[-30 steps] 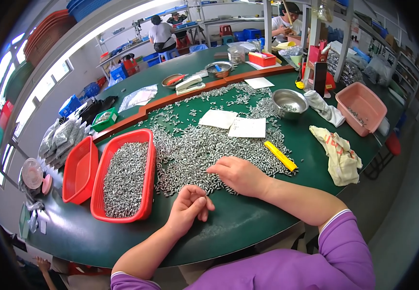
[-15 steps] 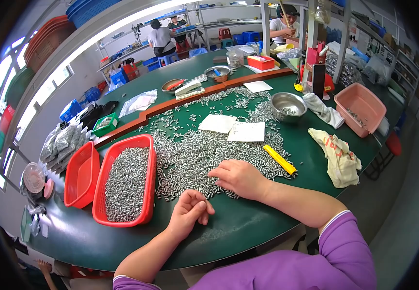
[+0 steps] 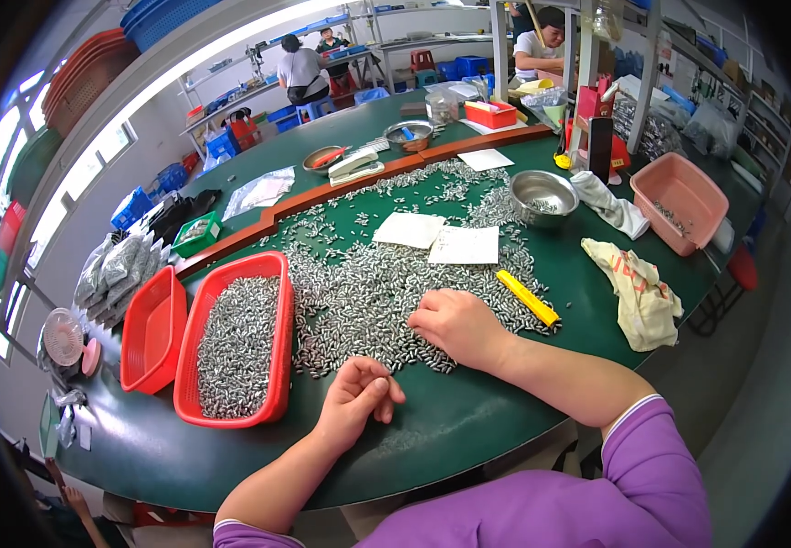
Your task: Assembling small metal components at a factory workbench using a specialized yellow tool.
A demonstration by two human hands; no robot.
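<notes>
From here I see small metal pieces (image 3: 359, 310) spread just right of the filled red basket (image 3: 283, 347). The right hand (image 3: 455, 324) has slid slightly farther from that basket, so attention seems to be on another patch; whether it grips any, I can't tell. The left hand (image 3: 355, 397), apart and nearer the basket, stays half-curled, contents hidden.

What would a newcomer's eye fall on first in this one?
The wide spread of small silvery pieces across the green table, with the right hand over its near side. Left of the spread stands a bright red basket holding similar pieces, while a yellow bar lies toward the spread's right edge.
</notes>
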